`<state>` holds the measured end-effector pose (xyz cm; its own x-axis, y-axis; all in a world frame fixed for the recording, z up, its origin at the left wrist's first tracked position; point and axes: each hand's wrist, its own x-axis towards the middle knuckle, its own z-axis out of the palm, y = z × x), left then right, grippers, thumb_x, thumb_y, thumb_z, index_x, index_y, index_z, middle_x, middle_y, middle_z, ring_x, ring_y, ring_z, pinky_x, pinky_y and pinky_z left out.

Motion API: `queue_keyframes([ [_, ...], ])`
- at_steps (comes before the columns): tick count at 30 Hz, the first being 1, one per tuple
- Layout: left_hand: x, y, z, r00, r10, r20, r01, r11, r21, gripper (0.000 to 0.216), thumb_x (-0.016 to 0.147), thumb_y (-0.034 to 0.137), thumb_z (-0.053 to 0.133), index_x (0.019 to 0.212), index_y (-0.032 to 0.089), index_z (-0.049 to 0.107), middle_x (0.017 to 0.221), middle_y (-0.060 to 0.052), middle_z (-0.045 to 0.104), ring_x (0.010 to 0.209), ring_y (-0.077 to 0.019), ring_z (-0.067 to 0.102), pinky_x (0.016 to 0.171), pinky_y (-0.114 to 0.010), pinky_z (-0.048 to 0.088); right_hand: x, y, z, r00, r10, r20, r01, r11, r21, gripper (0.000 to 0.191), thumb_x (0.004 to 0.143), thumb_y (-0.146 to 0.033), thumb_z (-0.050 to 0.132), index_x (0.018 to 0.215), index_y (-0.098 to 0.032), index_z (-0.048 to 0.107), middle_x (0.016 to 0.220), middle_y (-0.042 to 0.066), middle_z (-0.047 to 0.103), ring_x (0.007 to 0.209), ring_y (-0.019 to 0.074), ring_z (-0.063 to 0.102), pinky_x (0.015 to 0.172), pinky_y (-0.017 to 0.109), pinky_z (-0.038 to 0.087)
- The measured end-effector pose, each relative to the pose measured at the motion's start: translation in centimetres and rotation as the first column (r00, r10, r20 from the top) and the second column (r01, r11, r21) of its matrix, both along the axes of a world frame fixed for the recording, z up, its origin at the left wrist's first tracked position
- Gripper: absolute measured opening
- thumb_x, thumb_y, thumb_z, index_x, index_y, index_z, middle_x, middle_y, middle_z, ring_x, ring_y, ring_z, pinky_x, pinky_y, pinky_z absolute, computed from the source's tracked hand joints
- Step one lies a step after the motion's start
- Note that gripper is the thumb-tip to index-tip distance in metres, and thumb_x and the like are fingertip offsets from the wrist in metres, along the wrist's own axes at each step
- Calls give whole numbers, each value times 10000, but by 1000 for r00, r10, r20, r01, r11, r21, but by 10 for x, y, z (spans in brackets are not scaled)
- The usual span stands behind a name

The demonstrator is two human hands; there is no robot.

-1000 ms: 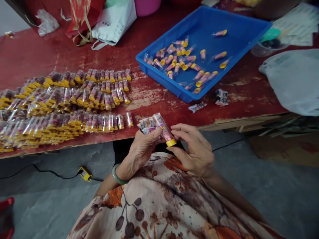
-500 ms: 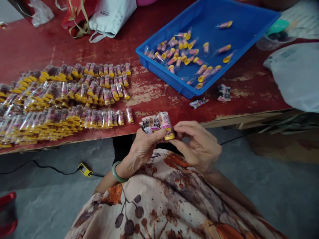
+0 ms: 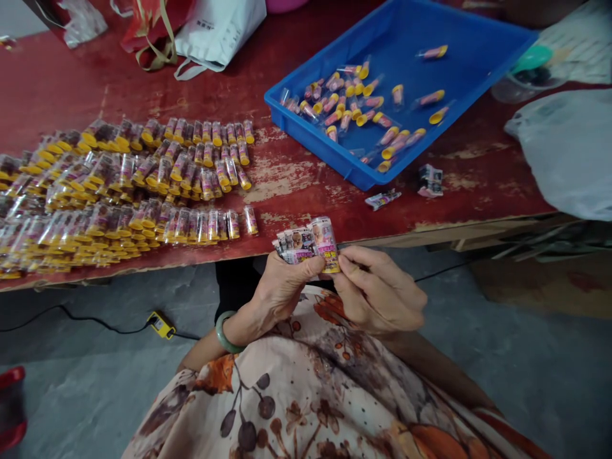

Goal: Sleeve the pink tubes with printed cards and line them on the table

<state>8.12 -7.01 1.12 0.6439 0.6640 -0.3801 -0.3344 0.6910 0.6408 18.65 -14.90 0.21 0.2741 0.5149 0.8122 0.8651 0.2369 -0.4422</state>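
Note:
My left hand (image 3: 280,290) is closed on a fanned stack of small printed labels (image 3: 292,245), held just below the table edge. My right hand (image 3: 380,293) pinches the yellow-capped end of a small clear tube (image 3: 325,242) wrapped in a printed label, pressed against my left thumb. Several rows of finished labelled tubes (image 3: 143,185) with yellow caps lie on the red table (image 3: 296,182) to the left. A blue tray (image 3: 459,51) at the upper right holds several pink tubes with yellow caps.
A loose label (image 3: 382,199) and a small printed packet (image 3: 429,180) lie near the tray. A white plastic bag (image 3: 568,150) sits at the right, paper bags (image 3: 215,32) at the back. A yellow plug (image 3: 160,324) and cable lie on the grey floor.
The tube turned upright between my hands and my right fingers closed onto its capped end. Both hands rose slightly toward the table edge.

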Motion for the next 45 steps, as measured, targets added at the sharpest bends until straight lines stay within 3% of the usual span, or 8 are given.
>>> queue_keyframes([
  [5, -1, -2, 4, 1000, 2, -24, -2, 1000, -9, 538, 490, 317, 898, 975, 202, 698, 815, -1, 729, 727, -166, 662, 760, -331, 528, -1, -4, -2, 998, -24, 63, 25, 1000, -8, 295, 755, -66, 657, 1020, -194, 675, 939, 70, 690, 766, 188, 678, 625, 294, 568],
  [13, -3, -7, 1, 1000, 4, -23, -4, 1000, 4, 390, 512, 330, 887, 818, 174, 704, 803, -14, 728, 718, -168, 656, 771, -352, 533, -1, -6, -6, 988, -73, 133, 70, 997, 31, 290, 751, -80, 635, 1016, -195, 668, 901, 71, 699, 725, 186, 676, 591, 292, 563],
  [20, -3, -9, -3, 1000, -4, 6, 3, 999, 37, 347, 569, 311, 865, 849, 172, 712, 804, -20, 727, 722, -170, 653, 763, -343, 530, 0, -6, -5, 983, -62, 175, 60, 998, 15, 277, 734, -49, 620, 989, -150, 664, 875, 103, 694, 718, 193, 666, 597, 292, 558],
  [29, -2, -9, -6, 999, 32, -27, -31, 998, 45, 359, 559, 323, 867, 847, 169, 716, 794, -13, 715, 709, -151, 637, 760, -308, 503, 2, -4, -9, 975, -80, 207, 78, 997, 21, 328, 750, -70, 627, 1052, -197, 654, 888, 74, 712, 721, 199, 682, 604, 300, 564],
  [33, -5, -4, -9, 997, 58, -45, -56, 997, 49, 365, 558, 329, 865, 844, 162, 713, 779, -18, 707, 675, -153, 630, 691, -303, 512, 1, 4, -12, 970, -53, 239, 56, 998, -5, 292, 747, -73, 653, 1021, -173, 661, 888, 86, 718, 714, 203, 688, 598, 298, 565],
  [38, -13, 2, -11, 993, 115, -17, -114, 992, 60, 345, 591, 276, 851, 891, 169, 716, 815, -17, 714, 709, -153, 639, 714, -300, 524, -4, 16, -13, 966, 8, 259, -13, 1000, 18, 246, 728, -33, 651, 958, -118, 665, 856, 125, 709, 717, 217, 690, 604, 296, 569],
  [45, -26, 15, -15, 981, 188, -43, -187, 982, 30, 292, 573, 259, 858, 808, 158, 718, 755, -7, 707, 645, -125, 618, 677, -272, 519, -12, 31, -12, 978, 133, 158, -122, 990, -77, 287, 748, -32, 629, 997, -172, 653, 918, 103, 696, 785, 199, 682, 657, 293, 566],
])
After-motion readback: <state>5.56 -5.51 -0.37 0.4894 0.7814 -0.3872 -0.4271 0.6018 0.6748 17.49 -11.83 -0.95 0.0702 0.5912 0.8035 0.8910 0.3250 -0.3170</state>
